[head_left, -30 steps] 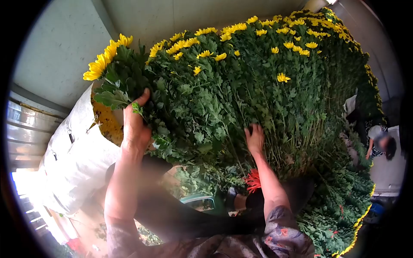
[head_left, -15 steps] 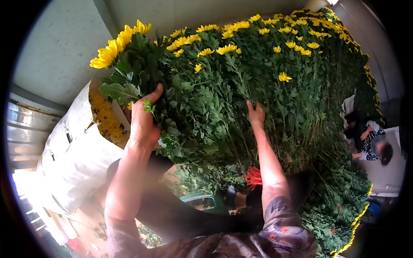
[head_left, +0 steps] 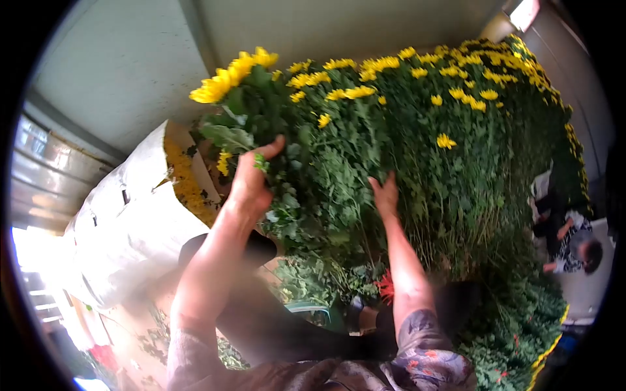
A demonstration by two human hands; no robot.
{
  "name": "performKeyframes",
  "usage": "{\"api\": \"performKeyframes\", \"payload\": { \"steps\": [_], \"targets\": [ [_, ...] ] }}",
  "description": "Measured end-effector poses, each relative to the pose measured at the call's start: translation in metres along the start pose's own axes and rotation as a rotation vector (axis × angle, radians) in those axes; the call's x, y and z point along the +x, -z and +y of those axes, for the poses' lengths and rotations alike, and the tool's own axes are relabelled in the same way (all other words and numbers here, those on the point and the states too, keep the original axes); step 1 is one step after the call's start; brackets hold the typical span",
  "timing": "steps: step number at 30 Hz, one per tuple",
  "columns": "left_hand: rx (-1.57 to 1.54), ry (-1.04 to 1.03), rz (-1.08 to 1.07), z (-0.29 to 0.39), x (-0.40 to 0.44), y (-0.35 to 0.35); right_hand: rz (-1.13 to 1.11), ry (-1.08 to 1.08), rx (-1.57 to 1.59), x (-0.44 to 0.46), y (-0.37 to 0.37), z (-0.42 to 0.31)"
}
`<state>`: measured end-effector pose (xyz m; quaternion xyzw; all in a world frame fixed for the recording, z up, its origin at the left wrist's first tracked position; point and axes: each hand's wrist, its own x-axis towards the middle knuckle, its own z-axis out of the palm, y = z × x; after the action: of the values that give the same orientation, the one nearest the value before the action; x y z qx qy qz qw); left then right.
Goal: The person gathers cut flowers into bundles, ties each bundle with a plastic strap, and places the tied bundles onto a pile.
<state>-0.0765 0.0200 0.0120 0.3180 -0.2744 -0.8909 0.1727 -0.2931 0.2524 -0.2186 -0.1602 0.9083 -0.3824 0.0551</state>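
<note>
My left hand [head_left: 250,182] is closed around a small bunch of yellow chrysanthemums [head_left: 228,79], holding it upright with the thumb across the leafy stems. Several open blooms top the bunch; the fingers behind the stems are hidden. To its right, my right hand [head_left: 386,197] reaches into a long bank of chrysanthemums [head_left: 450,176], thumb and fingers apart against the green leaves. I see nothing gripped between them. The bank's stems stand close together, with yellow heads along the top.
At left lies a white wrapped bundle [head_left: 130,218] with yellow flowers at its open end. Red strips [head_left: 386,288] and a green-rimmed container [head_left: 312,306] are near my legs. Another person [head_left: 574,247] sits at far right. More chrysanthemums [head_left: 515,326] lie at lower right.
The view has shifted, so most things appear further right and lower. My right hand's thumb and fingers have spread apart among the stems. My left hand still holds the bunch.
</note>
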Motion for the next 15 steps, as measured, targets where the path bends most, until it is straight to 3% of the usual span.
{"api": "performKeyframes", "payload": {
  "steps": [3, 9, 12, 13, 15],
  "targets": [
    [-0.058, 0.089, -0.095, -0.003, 0.002, -0.001, 0.069, 0.12, 0.205, -0.002, 0.024, 0.007],
    [-0.085, 0.171, -0.24, -0.016, 0.005, -0.003, 0.018, -0.057, 0.498, -0.067, 0.112, -0.091],
    [-0.077, 0.157, -0.298, -0.025, 0.007, -0.011, 0.023, 0.041, 0.566, -0.088, 0.115, -0.107],
    [-0.072, 0.157, -0.313, -0.027, 0.008, -0.016, -0.005, -0.024, 0.707, -0.098, 0.113, -0.122],
    [-0.071, 0.161, -0.436, -0.033, 0.005, -0.02, -0.029, 0.064, 0.567, -0.104, 0.097, -0.108]
  ]
}}
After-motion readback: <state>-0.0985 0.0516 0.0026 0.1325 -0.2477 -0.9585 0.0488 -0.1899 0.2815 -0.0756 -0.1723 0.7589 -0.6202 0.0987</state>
